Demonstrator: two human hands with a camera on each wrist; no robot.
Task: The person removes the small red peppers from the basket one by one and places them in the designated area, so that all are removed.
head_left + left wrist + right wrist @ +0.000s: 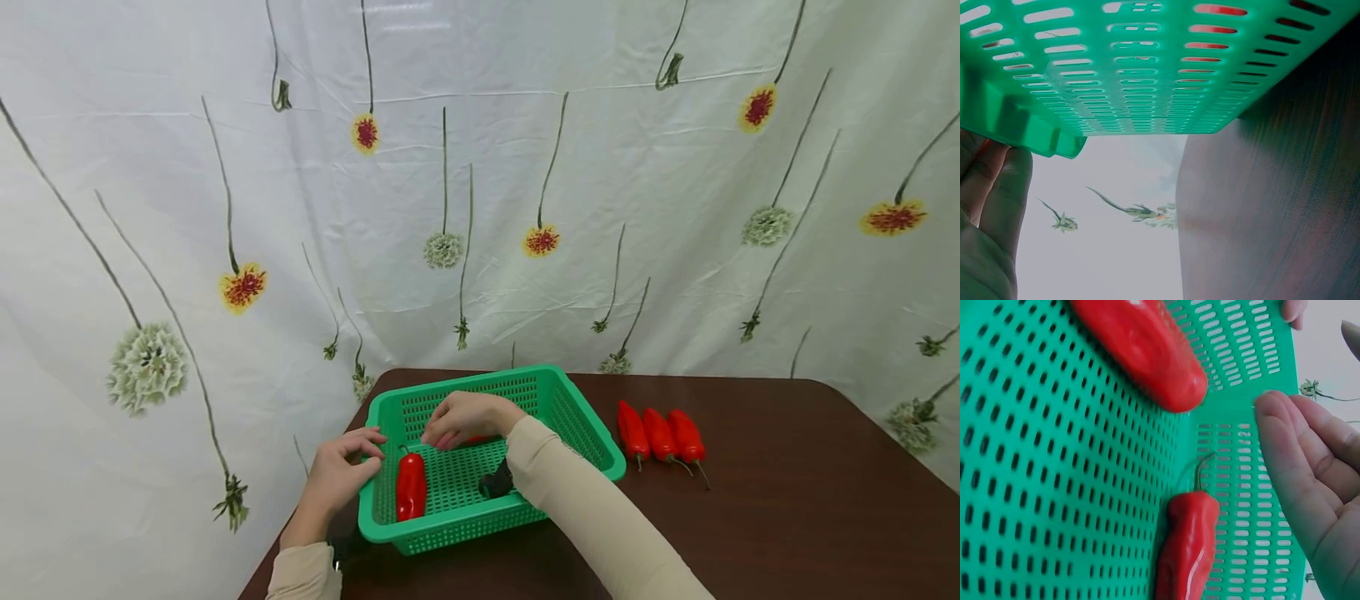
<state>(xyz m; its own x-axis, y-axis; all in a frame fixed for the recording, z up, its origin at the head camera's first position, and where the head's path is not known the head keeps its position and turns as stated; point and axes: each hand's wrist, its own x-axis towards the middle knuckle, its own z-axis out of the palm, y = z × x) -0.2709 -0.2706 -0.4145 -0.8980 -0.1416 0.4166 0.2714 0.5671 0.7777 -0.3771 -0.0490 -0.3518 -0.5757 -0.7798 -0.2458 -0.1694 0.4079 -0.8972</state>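
- While my right hand (471,418) hangs over the inside of the green basket (480,527), its fingers are released, loosely bent and holding nothing.
- The fingers of my left hand (341,471) lie relaxed on the basket's left rim, touching it from the outer side with some tips just over the edge; how hard they press, I cannot tell.
- Beneath my right hand, one red pepper (1147,353) lies on the basket floor, mostly covered by that hand in the head view.
- Near the left wall inside the basket, a second red pepper (411,485) lies lengthwise, its stem end pointing away from me and well apart from the first.
- At my right cuff I wear a small black device (497,482), and my beige sleeve (592,500) crosses the basket's front right part.
- Around all this, the basket's slotted walls stand on the dark brown desk (780,475), turned at a slight angle to me.
- To the right of the basket, three red peppers (660,433) lie side by side on the desk, stems toward me.
- Behind the desk I see a white cloth (495,192) printed with upside-down flowers.
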